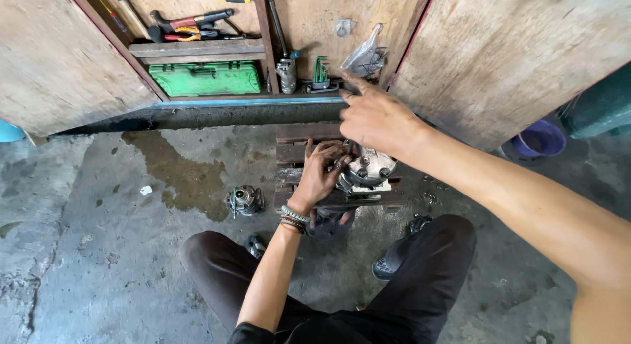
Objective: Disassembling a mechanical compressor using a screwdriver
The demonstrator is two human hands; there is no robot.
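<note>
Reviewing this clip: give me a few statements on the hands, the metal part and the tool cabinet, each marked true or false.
1. The left hand rests on the round metal part. True.
2. The right hand grips a hammer. False: it is raised, empty, fingers spread toward the cabinet.
3. A green tool case lies on the lower cabinet shelf. True.
4. The metal part sits directly on the wet floor. False: it sits on a dark wooden block.
5. A second, smaller metal component lies on the concrete floor. True.

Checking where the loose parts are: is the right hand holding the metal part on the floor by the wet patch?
No: the right hand is raised toward the cabinet, empty, far from that floor part.
</note>
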